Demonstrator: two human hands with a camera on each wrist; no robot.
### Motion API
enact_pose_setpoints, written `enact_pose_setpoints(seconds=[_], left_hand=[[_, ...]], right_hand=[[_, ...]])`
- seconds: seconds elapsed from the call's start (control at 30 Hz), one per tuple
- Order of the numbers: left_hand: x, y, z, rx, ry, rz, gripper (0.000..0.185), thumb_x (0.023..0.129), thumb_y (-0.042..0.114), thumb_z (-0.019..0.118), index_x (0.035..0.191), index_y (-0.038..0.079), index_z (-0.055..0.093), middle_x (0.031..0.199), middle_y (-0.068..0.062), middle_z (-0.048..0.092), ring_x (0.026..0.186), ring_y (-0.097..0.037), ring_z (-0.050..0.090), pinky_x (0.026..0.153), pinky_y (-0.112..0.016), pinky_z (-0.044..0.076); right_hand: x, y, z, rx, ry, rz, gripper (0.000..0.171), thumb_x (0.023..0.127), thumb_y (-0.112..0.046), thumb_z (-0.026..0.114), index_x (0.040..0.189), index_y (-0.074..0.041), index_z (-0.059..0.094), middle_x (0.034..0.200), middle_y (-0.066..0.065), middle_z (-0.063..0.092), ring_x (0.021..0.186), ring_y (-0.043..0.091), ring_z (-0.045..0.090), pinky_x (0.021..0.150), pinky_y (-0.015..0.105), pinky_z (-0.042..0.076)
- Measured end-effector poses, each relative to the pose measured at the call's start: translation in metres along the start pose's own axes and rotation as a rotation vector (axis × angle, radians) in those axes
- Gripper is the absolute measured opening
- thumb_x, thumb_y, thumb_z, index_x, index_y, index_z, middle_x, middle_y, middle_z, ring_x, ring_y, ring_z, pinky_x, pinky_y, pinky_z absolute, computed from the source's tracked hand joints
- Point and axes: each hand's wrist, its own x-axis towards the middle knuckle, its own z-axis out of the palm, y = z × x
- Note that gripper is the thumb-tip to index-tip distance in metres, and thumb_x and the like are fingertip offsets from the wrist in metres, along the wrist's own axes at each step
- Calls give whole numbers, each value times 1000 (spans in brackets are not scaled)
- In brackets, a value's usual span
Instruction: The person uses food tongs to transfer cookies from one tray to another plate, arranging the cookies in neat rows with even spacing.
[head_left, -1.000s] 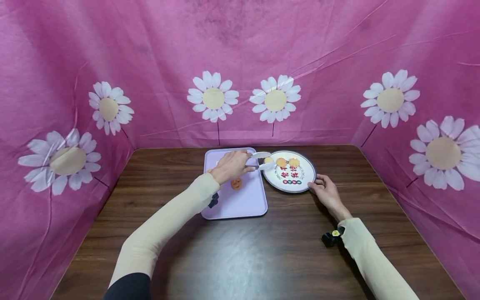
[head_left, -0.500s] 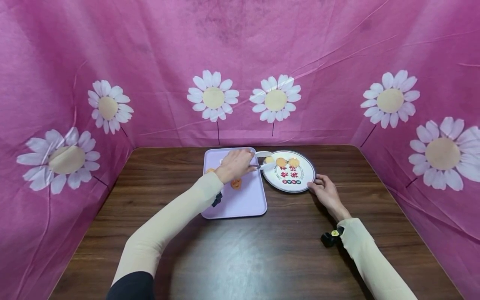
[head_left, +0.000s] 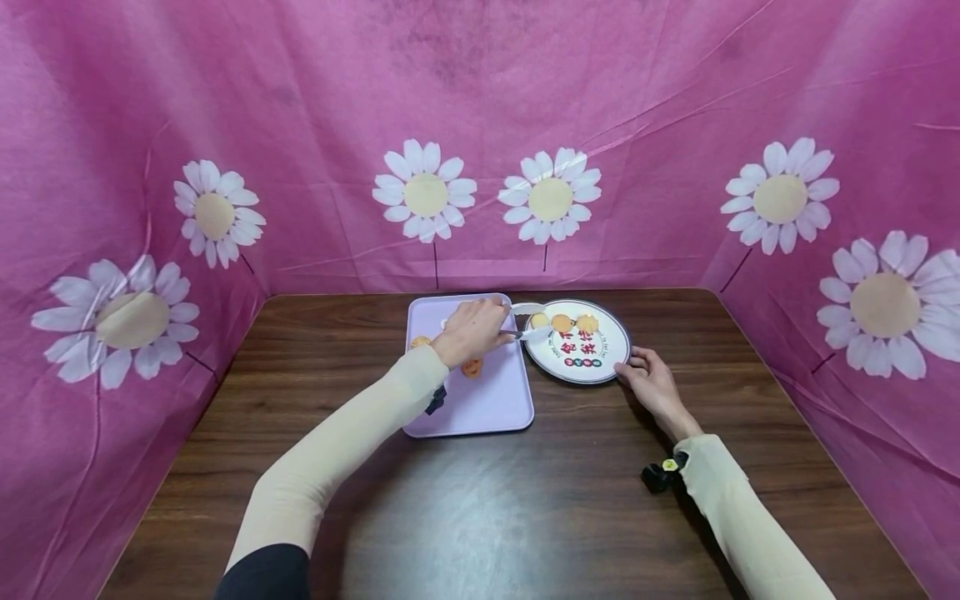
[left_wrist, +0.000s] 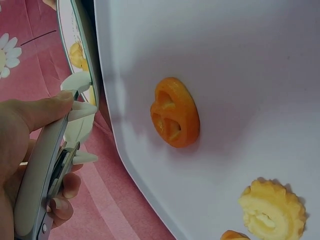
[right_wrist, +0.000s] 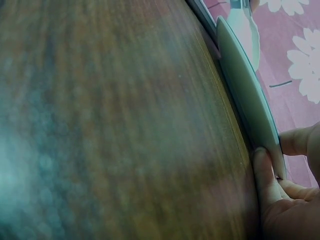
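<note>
My left hand (head_left: 472, 331) holds a pair of tongs (left_wrist: 47, 165) with grey metal handles and white toothed tips. In the head view the tips are spread over the left rim of a white round plate (head_left: 613, 346), one on either side of a pale round cookie (head_left: 540, 320). Two more yellow cookies (head_left: 562, 323) lie on the plate beside it, above red lettering. My right hand (head_left: 654, 385) grips the plate's right rim, with thumb and fingers on opposite faces in the right wrist view.
A lilac tray (head_left: 480, 412) lies left of the plate, partly under my left arm. On it are an orange pretzel-shaped cookie (left_wrist: 175, 112) and a yellow scalloped cookie (left_wrist: 272, 210). Pink flowered cloth (head_left: 637, 233) walls in the brown wooden table (head_left: 600, 500).
My left hand has moved slightly right with the tongs, and the pale cookie sits a little further right. The right hand and plate have barely changed.
</note>
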Motion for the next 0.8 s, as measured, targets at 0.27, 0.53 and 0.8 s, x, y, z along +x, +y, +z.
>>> enact_pose_setpoints(seconds=[0.27,0.53,0.8], left_hand=[[0,0,1,9,-3,-7,43,96,49,73,117,12,71,112,-3,68,91,-22,71,75,-42,61],[-2,0,1,13,6,-9,44,95,49,74,118,11,69,111,-5,68,92,-24,71,74,-42,61],[-6,-2,-1,21,-12,-20,48,96,51,71,124,12,67,114,-5,67,95,-25,71,74,-42,61]], right_hand=[[-1,-1,0,8,3,5,66,105,-20,61,157,6,30,149,30,51,88,-16,55,82,6,52],[-2,0,1,-10,9,-20,64,105,-19,61,156,7,31,146,29,52,87,-18,54,82,6,51],[-2,0,0,-13,-1,-24,66,106,-20,60,157,7,30,148,30,51,89,-17,54,84,6,52]])
